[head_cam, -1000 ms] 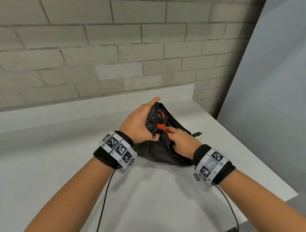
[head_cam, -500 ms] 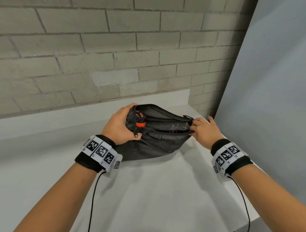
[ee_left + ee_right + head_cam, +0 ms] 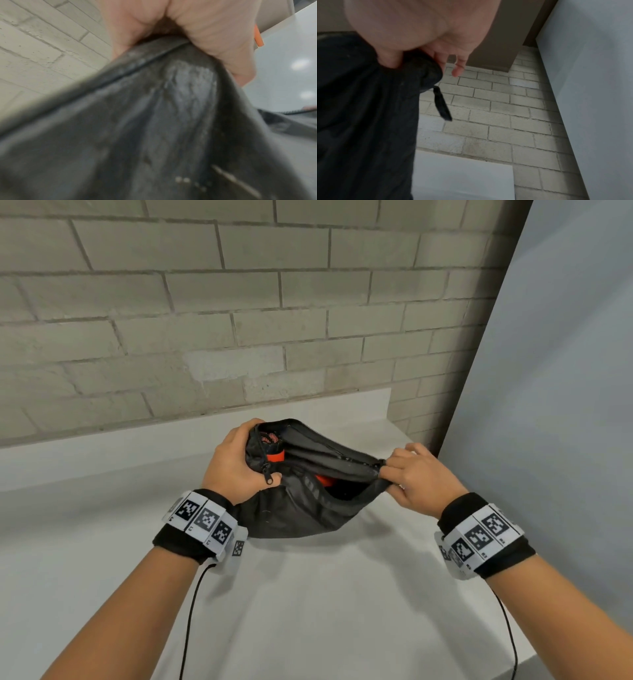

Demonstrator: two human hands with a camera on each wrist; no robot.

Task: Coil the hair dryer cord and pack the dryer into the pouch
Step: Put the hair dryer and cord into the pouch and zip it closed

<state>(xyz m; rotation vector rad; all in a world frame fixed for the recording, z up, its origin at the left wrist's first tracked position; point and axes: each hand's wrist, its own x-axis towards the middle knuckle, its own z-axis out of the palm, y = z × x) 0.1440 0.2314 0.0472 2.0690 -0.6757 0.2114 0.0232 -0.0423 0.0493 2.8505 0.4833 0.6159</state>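
A black fabric pouch (image 3: pixel 301 508) hangs between both hands just above the white table (image 3: pixel 308 594), its zip mouth gaping upward. Inside it show orange and black parts of the hair dryer (image 3: pixel 275 456); the cord is hidden. My left hand (image 3: pixel 236 463) grips the pouch's left end, thumb by the zip pull (image 3: pixel 268 475). My right hand (image 3: pixel 407 474) pinches the right end of the mouth. In the left wrist view the pouch (image 3: pixel 154 128) fills the frame under my left hand (image 3: pixel 171 33). In the right wrist view the right hand (image 3: pixel 406 51) pinches the pouch (image 3: pixel 359 108), a black tab (image 3: pixel 441 105) dangling.
A grey brick wall (image 3: pixel 239 320) rises behind the table's low white back ledge (image 3: pixel 137 446). A pale blue-grey panel (image 3: pixel 565 405) stands close on the right. The table's right edge (image 3: pixel 548 655) runs near my right forearm. Thin black cables hang from both wristbands.
My right hand left the inside of the pouch, went right and took the right end of the mouth. The pouch is stretched wide between both hands, and more orange dryer shows inside.
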